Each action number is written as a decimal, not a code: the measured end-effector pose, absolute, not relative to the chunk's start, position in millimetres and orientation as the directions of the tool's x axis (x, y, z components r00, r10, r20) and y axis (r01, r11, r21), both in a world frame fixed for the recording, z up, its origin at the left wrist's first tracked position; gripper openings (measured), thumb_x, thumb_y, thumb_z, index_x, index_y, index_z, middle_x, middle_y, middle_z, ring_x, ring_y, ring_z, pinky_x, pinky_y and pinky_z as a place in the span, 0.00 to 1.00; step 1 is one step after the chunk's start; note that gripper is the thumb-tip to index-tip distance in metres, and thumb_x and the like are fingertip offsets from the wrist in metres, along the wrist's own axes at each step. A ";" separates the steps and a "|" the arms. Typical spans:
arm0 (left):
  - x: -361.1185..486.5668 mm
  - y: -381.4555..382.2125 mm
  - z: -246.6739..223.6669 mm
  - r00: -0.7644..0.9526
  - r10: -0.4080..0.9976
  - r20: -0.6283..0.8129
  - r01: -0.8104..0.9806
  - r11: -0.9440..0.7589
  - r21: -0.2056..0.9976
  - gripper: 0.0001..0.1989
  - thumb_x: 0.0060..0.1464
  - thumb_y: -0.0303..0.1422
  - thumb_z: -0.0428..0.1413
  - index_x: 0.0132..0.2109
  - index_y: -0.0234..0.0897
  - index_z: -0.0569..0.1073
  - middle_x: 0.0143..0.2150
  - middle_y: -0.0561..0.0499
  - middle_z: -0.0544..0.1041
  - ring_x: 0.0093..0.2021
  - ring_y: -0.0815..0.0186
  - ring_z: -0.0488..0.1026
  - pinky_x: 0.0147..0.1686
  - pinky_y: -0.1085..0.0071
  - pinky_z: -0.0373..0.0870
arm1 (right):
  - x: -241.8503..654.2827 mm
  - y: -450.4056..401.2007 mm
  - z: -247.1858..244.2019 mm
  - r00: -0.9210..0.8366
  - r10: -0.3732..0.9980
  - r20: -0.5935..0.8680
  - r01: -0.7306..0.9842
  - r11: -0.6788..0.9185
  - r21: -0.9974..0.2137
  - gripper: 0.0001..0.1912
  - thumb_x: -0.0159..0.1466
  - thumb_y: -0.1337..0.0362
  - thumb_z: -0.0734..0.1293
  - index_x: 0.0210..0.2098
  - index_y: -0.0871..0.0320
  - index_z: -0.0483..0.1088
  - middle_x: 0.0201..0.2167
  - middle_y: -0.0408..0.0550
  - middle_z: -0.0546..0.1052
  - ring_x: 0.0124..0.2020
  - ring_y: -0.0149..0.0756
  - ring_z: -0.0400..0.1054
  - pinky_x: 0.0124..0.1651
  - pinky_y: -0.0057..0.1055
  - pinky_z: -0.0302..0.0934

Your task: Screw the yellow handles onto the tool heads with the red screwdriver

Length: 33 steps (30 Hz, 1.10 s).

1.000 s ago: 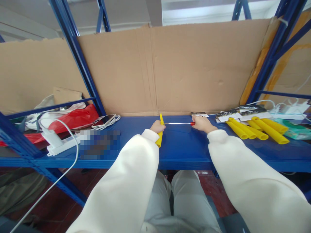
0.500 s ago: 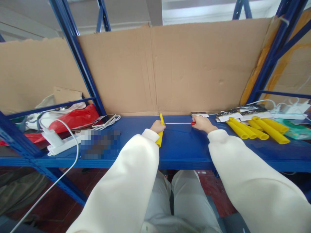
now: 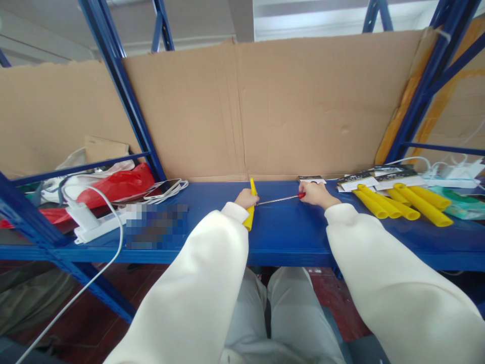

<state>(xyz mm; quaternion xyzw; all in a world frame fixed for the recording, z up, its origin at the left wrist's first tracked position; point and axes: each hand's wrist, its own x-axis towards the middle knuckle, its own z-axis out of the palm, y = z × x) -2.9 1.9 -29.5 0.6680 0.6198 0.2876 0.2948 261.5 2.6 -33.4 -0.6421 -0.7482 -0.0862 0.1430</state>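
My left hand (image 3: 246, 198) is closed round a yellow piece (image 3: 249, 221) that stands slanted over the blue shelf. My right hand (image 3: 315, 195) grips the red end of a thin metal rod (image 3: 279, 200), perhaps a screwdriver. The rod runs leftward and slightly down, its far end meeting the yellow piece beside my left fingers. Whether the tip is inside the piece or only touching it is too small to tell. Behind my right hand lies a small card (image 3: 311, 179).
Several yellow tubes (image 3: 422, 205) and black-and-white packets (image 3: 397, 178) lie to the right on the blue shelf (image 3: 288, 257). At left are a white power strip (image 3: 100, 227), a phone (image 3: 163, 188) and a red bag (image 3: 117, 186). Cardboard (image 3: 322, 106) stands behind.
The rod was nearly level and now slopes down toward the yellow piece, its left end lower. Both hands have kept almost the same place and grip.
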 end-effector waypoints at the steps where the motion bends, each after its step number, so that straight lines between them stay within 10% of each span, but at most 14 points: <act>1: -2.4 0.9 -28.9 0.069 0.997 0.021 0.648 -0.061 0.759 0.08 0.54 0.20 0.55 0.29 0.31 0.75 0.20 0.55 0.68 0.19 0.71 0.67 0.26 0.74 0.67 | 261.2 3.2 -33.8 -0.151 0.934 0.323 0.979 0.185 -0.080 0.10 0.55 0.67 0.67 0.37 0.54 0.71 0.32 0.46 0.80 0.38 0.43 0.73 0.48 0.39 0.57; 10: 2.5 -5.3 -25.6 0.078 0.997 0.018 0.590 -0.061 0.805 0.09 0.53 0.18 0.55 0.27 0.31 0.74 0.17 0.57 0.66 0.17 0.69 0.67 0.26 0.73 0.68 | 255.4 5.1 -37.3 -0.309 0.920 0.241 0.819 0.386 -0.424 0.07 0.53 0.68 0.70 0.29 0.54 0.68 0.26 0.43 0.78 0.28 0.35 0.71 0.32 0.29 0.62; 33: 58.1 -18.7 -20.5 0.228 0.973 0.041 0.414 -0.135 0.900 0.08 0.53 0.16 0.54 0.32 0.32 0.71 0.17 0.60 0.65 0.15 0.72 0.64 0.20 0.76 0.64 | 227.7 10.6 -46.2 -0.329 0.829 0.453 0.716 0.531 -0.453 0.05 0.65 0.68 0.68 0.41 0.58 0.76 0.38 0.51 0.83 0.36 0.36 0.76 0.45 0.33 0.70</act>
